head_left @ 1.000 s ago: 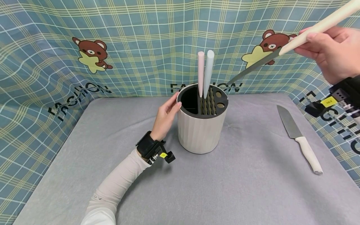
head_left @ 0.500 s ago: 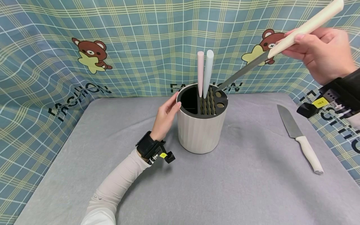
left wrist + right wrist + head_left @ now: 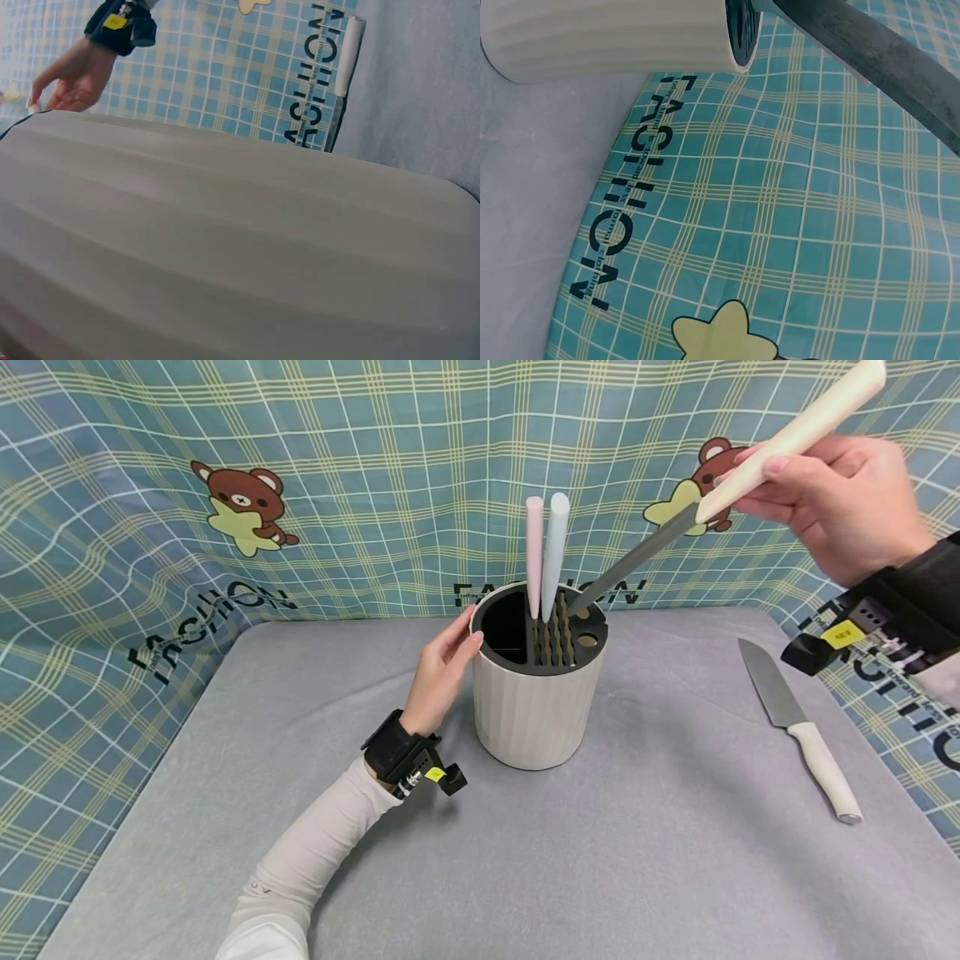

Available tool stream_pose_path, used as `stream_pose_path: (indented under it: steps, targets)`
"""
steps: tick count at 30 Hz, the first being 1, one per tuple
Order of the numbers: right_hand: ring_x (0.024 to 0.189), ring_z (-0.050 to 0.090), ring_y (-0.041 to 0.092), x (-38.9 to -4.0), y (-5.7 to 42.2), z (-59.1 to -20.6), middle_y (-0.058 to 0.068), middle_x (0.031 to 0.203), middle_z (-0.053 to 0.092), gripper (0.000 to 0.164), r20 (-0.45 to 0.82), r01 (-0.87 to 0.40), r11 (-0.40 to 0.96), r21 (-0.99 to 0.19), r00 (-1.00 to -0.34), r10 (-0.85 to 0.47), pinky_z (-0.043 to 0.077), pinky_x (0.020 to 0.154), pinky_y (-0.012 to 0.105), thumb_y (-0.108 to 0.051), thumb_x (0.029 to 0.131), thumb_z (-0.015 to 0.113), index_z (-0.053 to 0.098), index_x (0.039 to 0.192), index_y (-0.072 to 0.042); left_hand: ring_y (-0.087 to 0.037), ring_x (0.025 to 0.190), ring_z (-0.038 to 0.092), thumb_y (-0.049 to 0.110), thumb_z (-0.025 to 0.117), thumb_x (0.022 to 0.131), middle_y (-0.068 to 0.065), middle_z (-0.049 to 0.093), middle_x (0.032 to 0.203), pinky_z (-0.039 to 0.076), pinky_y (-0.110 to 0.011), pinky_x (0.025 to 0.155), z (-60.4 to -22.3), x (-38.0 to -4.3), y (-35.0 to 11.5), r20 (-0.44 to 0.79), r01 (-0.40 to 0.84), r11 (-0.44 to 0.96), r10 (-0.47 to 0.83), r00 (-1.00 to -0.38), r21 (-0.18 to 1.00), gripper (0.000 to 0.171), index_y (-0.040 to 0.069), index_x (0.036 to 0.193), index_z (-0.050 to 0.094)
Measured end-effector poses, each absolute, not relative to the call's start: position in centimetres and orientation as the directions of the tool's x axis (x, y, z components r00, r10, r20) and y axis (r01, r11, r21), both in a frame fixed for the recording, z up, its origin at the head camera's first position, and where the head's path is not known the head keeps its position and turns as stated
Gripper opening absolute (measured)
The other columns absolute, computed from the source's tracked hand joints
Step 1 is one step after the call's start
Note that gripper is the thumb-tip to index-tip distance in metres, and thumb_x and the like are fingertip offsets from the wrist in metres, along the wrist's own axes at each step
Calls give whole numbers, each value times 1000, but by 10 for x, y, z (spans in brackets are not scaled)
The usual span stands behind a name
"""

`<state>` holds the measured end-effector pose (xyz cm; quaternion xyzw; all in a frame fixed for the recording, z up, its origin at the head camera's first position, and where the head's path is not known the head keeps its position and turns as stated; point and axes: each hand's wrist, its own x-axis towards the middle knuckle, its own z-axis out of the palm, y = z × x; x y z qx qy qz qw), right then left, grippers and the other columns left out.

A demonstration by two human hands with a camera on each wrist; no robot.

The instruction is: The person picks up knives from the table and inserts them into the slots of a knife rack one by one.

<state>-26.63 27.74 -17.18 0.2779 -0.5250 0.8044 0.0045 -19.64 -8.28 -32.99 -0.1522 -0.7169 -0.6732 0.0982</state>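
A white, ribbed round knife holder (image 3: 532, 718) with a black slotted top stands upright on the table. My left hand (image 3: 441, 681) rests against its left side, fingers fairly straight and thumb near the rim. My right hand (image 3: 847, 502) pinches the cream handle of a knife (image 3: 645, 553), up and right of the holder. The blade slants down left, its tip at the wavy slots; whether it is inside one I cannot tell. In the right wrist view the blade (image 3: 877, 60) reaches the holder's top. A pink handle (image 3: 534, 556) and a pale blue handle (image 3: 557, 556) stand in the slots.
A second knife, white-handled (image 3: 821, 768), lies on the grey tablecloth (image 3: 600, 860) at the right, blade pointing away. Checked cloth (image 3: 375, 468) with bear prints hangs behind and along the sides. The holder's top also has a large compartment (image 3: 504, 631) and round holes (image 3: 587, 641).
My right hand has moved left with the knife, bringing the blade tip from behind the holder's right rim to its slots. My left hand and the holder have stayed put.
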Motion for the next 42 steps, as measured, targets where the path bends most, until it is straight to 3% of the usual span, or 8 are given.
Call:
stream_pose_path:
  steps: [20,24,30,35,42]
  targets:
    - [100,67,25,-261,262,-159,20,112,68,30,494,-399,-297,-867,-768,-409,53,83,31,16,92,51,59,121,17,-17,140,37,17,47,104,-7,31,157,38,-25,113,-330,-197,-84,343,347,41,85,-936,937,50,6,151,33]
    - [93,69,21,-260,261,-153,15,109,70,26,477,-445,-179,-878,-781,-402,55,81,25,13,91,56,64,116,12,-16,140,37,17,47,104,-6,32,157,39,-25,113,-330,-197,-84,344,348,31,88,-935,937,50,7,151,33]
    - [85,68,10,-255,257,-144,-2,105,71,27,447,-559,204,-804,-793,-414,55,77,9,6,92,61,68,116,-3,-16,141,36,16,48,104,-7,31,157,38,-25,113,-330,-198,-84,349,352,20,89,-933,936,50,6,151,34]
    - [77,67,11,-254,251,-145,-3,101,72,26,454,-596,251,-763,-770,-448,56,68,8,5,90,63,69,114,-4,-16,140,37,17,47,104,-7,32,157,38,-24,113,-331,-198,-84,346,348,16,86,-934,937,50,6,151,34]
    - [79,68,8,-252,246,-145,-5,103,72,26,453,-605,276,-747,-767,-455,56,71,8,5,90,63,70,114,-5,-16,140,38,17,47,104,-7,32,157,39,-25,113,-332,-197,-84,344,347,19,87,-935,938,50,6,151,34]
